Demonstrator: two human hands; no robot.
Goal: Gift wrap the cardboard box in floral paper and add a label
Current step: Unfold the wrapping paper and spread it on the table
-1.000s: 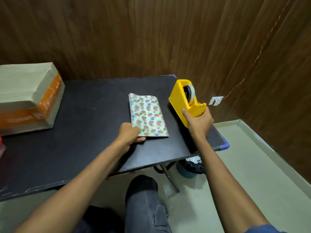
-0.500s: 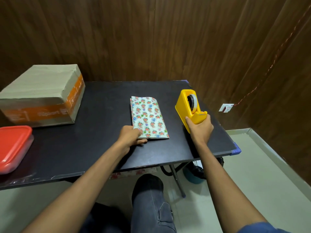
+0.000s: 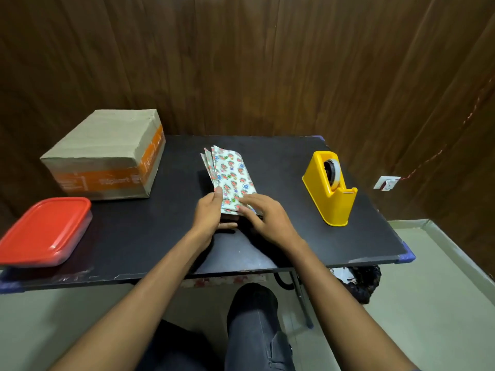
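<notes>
A folded sheet of floral paper (image 3: pixel 230 174) lies in the middle of the black table (image 3: pixel 150 236), its far layers fanned apart and its near end lifted. My left hand (image 3: pixel 210 211) grips the near left edge, thumb on top. My right hand (image 3: pixel 261 214) rests with spread fingers on the near right corner of the paper. The cardboard box (image 3: pixel 107 153), brown with orange tape, stands at the table's back left, apart from both hands.
A yellow tape dispenser (image 3: pixel 330 187) stands on the right side of the table. A container with a red lid (image 3: pixel 44 231) sits at the front left edge. Wood panel walls close in behind and to the right. My knee shows below the table's front edge.
My right hand has let go of the tape dispenser and moved left onto the paper. My left hand has lifted the paper's near end, and its layers have fanned. The view has shifted left.
</notes>
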